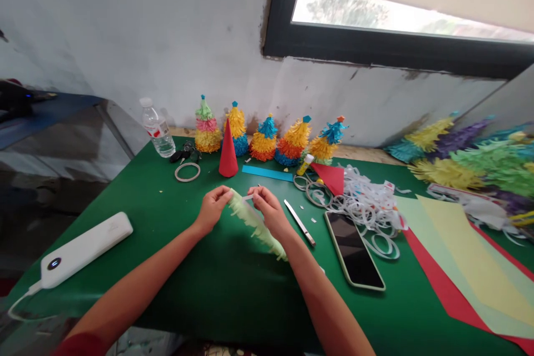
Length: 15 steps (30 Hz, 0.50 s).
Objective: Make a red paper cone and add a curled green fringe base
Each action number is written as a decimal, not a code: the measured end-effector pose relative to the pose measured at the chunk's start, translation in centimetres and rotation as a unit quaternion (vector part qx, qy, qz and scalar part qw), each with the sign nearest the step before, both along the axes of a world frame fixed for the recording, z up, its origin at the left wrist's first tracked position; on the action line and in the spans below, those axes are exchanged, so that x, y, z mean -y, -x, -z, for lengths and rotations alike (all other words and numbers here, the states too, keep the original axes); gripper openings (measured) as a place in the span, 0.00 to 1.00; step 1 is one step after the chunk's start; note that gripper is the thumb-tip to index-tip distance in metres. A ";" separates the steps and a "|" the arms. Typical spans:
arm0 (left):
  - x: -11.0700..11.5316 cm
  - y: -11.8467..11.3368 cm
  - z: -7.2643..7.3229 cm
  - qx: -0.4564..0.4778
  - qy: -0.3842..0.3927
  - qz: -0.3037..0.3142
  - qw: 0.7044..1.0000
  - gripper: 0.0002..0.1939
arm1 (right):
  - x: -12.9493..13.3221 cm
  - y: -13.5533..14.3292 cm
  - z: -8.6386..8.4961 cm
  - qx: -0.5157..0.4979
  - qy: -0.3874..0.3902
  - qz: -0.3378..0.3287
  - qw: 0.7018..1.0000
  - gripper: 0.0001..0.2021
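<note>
A pale green fringed paper strip hangs slantwise over the table between my hands, its fringe drooping. My left hand pinches its upper left end between thumb and fingers. My right hand is closed on a thin white backing strip, which leads toward the green paper's top edge and looks partly peeled from it. The right forearm covers part of the fringed strip. Just beyond my hands a bare red paper cone stands upright. Silver tweezers lie to the right of my right hand.
Several fringed paper trees line the wall, near a water bottle. Rightward are a glue stick, curled white strips, a phone and coloured paper sheets. A power bank lies left; a blue strip lies behind.
</note>
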State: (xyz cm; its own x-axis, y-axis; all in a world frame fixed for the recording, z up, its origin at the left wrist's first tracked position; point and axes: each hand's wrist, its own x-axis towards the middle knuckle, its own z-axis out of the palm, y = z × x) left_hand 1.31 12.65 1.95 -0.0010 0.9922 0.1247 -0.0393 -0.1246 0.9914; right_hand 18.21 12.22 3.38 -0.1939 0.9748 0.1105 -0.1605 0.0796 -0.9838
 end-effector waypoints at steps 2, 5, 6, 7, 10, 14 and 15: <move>-0.7 0.3 0.0 0.069 0.039 -0.026 0.997 0.12 | -0.1 -0.5 -0.5 -0.056 0.026 -0.011 0.998 0.13; -1.8 1.2 -0.1 0.179 0.083 -0.073 0.978 0.12 | -0.5 -2.1 -2.0 -0.123 0.045 -0.015 0.991 0.15; -2.3 1.7 -0.3 0.210 0.086 -0.092 0.970 0.12 | -0.5 -2.9 -2.6 -0.134 0.040 -0.009 0.990 0.15; -2.7 2.2 -0.4 0.226 0.086 -0.103 0.965 0.12 | -0.5 -3.9 -3.2 -0.139 0.029 0.000 0.990 0.15; -3.6 3.8 -0.9 0.272 0.087 -0.145 0.947 0.13 | 0.4 -7.5 -5.1 -0.133 -0.008 0.038 0.990 0.16; -4.1 4.8 -1.2 0.288 0.082 -0.166 0.940 0.14 | 4.5 -13.3 -6.4 -0.108 -0.055 0.153 0.981 0.14; -4.1 4.9 -1.3 0.287 0.080 -0.162 0.941 0.13 | 5.9 -14.8 -6.3 -0.101 -0.068 0.193 0.974 0.14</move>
State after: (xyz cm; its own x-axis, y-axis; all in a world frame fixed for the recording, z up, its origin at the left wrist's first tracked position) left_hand -3.60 16.72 3.20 -0.3275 0.9346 -0.1386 -0.5600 -0.0739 0.8252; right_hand 32.97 6.30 9.72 0.2235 0.9441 0.2424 -0.2808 0.3005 -0.9115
